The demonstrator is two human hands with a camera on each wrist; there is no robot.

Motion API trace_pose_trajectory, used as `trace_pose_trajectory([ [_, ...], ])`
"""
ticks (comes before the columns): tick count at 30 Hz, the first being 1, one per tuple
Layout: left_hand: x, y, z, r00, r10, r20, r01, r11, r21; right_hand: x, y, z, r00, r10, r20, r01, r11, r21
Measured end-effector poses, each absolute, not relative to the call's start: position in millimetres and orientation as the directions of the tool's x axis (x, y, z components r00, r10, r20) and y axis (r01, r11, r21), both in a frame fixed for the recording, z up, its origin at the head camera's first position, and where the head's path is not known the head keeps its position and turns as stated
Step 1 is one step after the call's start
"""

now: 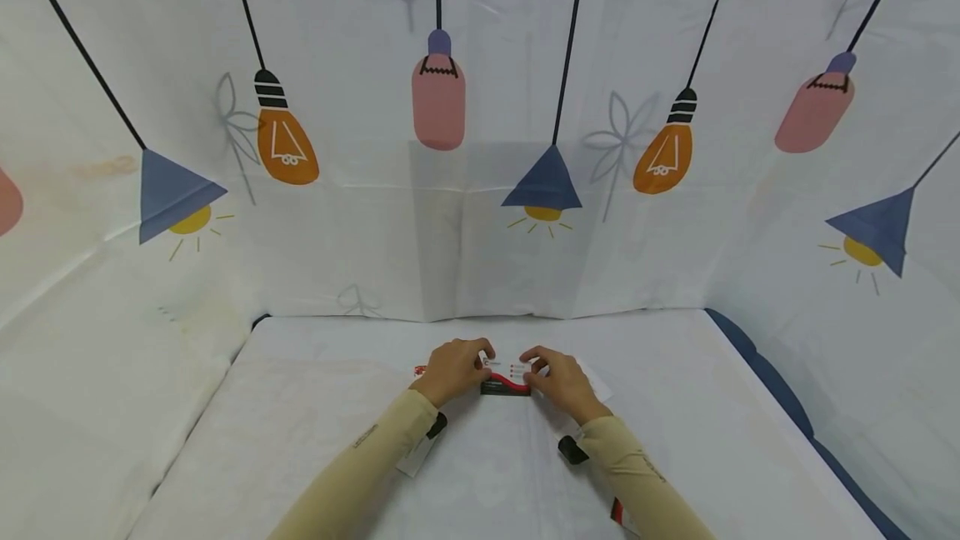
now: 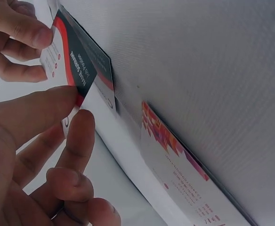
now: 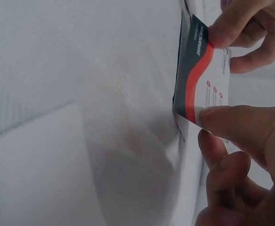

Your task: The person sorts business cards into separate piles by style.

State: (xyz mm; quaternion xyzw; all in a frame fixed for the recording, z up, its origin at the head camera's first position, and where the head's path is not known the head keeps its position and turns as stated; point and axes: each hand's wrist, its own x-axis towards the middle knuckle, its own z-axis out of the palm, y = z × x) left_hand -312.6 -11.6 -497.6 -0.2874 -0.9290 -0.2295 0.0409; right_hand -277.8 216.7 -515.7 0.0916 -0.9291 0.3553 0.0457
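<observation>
From the head, the card [image 1: 506,379] sits between the two hands near the table's [image 1: 480,465] back edge, where the printed wall [image 1: 495,273] rises beyond it; the table's side edges lie well apart from the card to left and right, and the widest stretch of white surface is on the near side of it. The left hand [image 1: 456,369] pinches the card's left end, the right hand [image 1: 557,382] its right end. Left of the card, a red-marked card [image 1: 419,371] peeks out behind the left hand; right of it, a white sheet [image 1: 597,382] shows past the right hand. From the left wrist, the card is tilted, white with a red wave and a dark band lettered "NAME SURNAME"; a second card [image 2: 105,77] of similar colours lies close under it, and a flower-coloured card [image 2: 180,176], white with purple, red and orange, lies apart from it. From the right wrist, the right thumb presses the card's face, small red dots line its white part, and a dark-edged sliver shows just beside its band.
</observation>
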Motion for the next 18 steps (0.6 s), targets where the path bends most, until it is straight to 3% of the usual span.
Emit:
trace_pose_trajectory([
  [18,-314.0,-11.7,-499.6,-0.838,0.523,0.158,0.536,0.733,0.418,-277.1,211.9,-516.3,-0.985,-0.123,0.122,-0.173,0.757,-0.63],
])
